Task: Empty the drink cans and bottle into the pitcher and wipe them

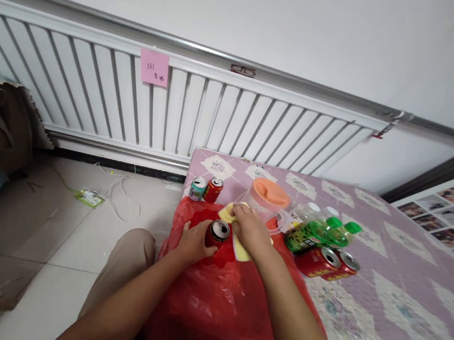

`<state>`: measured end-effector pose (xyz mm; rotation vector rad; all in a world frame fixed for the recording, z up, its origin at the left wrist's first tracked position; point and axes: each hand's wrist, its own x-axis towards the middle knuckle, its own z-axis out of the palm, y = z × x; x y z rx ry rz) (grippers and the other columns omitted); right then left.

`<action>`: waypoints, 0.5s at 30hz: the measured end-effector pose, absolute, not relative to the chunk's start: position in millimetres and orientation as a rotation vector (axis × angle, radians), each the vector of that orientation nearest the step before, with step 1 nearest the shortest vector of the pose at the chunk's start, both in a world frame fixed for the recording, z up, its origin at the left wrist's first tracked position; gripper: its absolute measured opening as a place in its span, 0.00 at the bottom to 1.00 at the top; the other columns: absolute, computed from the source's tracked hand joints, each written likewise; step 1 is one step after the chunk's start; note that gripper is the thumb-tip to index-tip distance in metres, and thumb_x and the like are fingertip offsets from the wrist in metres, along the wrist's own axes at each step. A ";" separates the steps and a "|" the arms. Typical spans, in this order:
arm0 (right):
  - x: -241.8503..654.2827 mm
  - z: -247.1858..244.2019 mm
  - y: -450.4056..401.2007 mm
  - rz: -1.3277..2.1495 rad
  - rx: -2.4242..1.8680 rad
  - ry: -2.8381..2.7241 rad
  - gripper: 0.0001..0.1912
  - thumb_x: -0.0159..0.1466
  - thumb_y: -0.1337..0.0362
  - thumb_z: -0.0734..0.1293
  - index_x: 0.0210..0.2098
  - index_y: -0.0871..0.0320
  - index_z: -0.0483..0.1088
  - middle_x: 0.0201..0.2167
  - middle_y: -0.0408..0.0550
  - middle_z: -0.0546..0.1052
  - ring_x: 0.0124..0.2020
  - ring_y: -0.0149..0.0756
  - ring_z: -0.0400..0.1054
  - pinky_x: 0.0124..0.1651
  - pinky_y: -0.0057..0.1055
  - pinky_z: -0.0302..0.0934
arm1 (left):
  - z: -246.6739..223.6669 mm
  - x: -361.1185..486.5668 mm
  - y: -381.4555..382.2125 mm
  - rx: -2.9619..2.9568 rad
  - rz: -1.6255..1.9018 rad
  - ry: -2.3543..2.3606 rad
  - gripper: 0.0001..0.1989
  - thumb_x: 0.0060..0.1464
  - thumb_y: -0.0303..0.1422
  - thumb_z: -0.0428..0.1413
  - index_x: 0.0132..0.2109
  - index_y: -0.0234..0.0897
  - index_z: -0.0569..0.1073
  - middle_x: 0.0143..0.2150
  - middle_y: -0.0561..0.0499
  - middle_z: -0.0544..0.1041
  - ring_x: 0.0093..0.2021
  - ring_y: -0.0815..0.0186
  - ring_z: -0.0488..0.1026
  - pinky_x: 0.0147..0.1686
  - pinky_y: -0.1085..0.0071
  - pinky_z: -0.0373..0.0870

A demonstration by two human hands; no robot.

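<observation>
My left hand [195,242] is wrapped round a dark red can [218,234] with an opened top, held upright over the red plastic bag [252,300]. My right hand [248,228] grips a yellow cloth [241,250] just right of the can; part of the cloth hangs below the fingers. Behind my hands, a teal can [197,188] and a small red can [213,189] stand side by side. A clear pitcher with an orange lid [270,192] sits beyond my right hand.
On the floral tablecloth [396,306], green-capped bottles [314,236] and two large red cans [319,262] lie to the right. A white radiator [217,113] stands behind the table. A power strip [89,198] with cables is on the left floor.
</observation>
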<state>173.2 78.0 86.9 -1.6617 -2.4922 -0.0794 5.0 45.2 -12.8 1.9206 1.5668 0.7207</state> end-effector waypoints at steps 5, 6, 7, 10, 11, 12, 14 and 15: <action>160.8 84.0 87.8 -0.013 -1.553 -2.636 0.14 0.64 0.73 0.60 0.42 0.52 0.74 0.54 0.45 0.73 0.49 0.40 0.63 0.46 0.32 0.56 | -13.9 5.7 46.8 1.921 0.690 1.589 0.37 0.46 0.39 0.64 0.62 0.44 0.61 0.54 0.47 0.78 0.56 0.52 0.73 0.67 0.45 0.44; 161.1 83.4 87.7 -0.003 -1.551 -2.649 0.14 0.64 0.73 0.60 0.42 0.53 0.74 0.53 0.46 0.74 0.48 0.41 0.63 0.46 0.32 0.56 | -14.2 5.7 47.0 1.921 0.693 1.587 0.37 0.46 0.38 0.64 0.62 0.44 0.61 0.53 0.47 0.78 0.56 0.52 0.73 0.67 0.44 0.44; 162.4 82.8 87.0 0.005 -1.558 -2.653 0.14 0.64 0.73 0.60 0.42 0.53 0.74 0.51 0.47 0.75 0.48 0.41 0.63 0.46 0.32 0.56 | -14.4 5.7 47.0 1.924 0.701 1.582 0.37 0.46 0.38 0.64 0.62 0.44 0.61 0.53 0.47 0.78 0.55 0.52 0.73 0.67 0.44 0.44; 170.2 79.6 82.2 0.026 -1.611 -2.625 0.14 0.64 0.74 0.60 0.43 0.55 0.74 0.48 0.50 0.76 0.48 0.41 0.64 0.47 0.32 0.56 | -15.0 5.3 46.4 1.931 0.724 1.566 0.36 0.46 0.37 0.64 0.61 0.44 0.62 0.52 0.47 0.79 0.55 0.52 0.74 0.66 0.43 0.44; 173.5 78.0 80.1 0.037 -1.638 -2.605 0.14 0.63 0.74 0.60 0.42 0.56 0.74 0.46 0.51 0.77 0.47 0.41 0.65 0.47 0.32 0.56 | -15.1 5.1 46.2 1.932 0.730 1.564 0.36 0.46 0.37 0.64 0.61 0.44 0.62 0.52 0.47 0.79 0.55 0.52 0.74 0.66 0.43 0.44; 176.7 76.1 77.7 0.048 -1.671 -2.579 0.13 0.63 0.74 0.60 0.42 0.57 0.73 0.44 0.51 0.77 0.45 0.41 0.66 0.46 0.32 0.56 | -15.3 4.9 46.0 1.932 0.735 1.563 0.36 0.46 0.37 0.64 0.61 0.44 0.62 0.53 0.47 0.78 0.55 0.52 0.73 0.66 0.43 0.44; 181.6 71.7 72.4 0.061 -1.750 -2.494 0.13 0.62 0.74 0.61 0.44 0.59 0.72 0.42 0.53 0.77 0.43 0.41 0.67 0.45 0.32 0.57 | -15.7 4.7 45.8 1.933 0.743 1.560 0.36 0.46 0.37 0.64 0.61 0.44 0.62 0.55 0.46 0.77 0.56 0.52 0.73 0.66 0.43 0.44; 182.8 69.4 69.4 0.061 -1.791 -2.437 0.13 0.62 0.73 0.60 0.45 0.60 0.70 0.43 0.53 0.77 0.43 0.41 0.68 0.44 0.32 0.57 | -15.8 4.6 45.8 1.933 0.745 1.560 0.36 0.46 0.38 0.64 0.62 0.44 0.61 0.56 0.46 0.76 0.57 0.52 0.72 0.66 0.43 0.44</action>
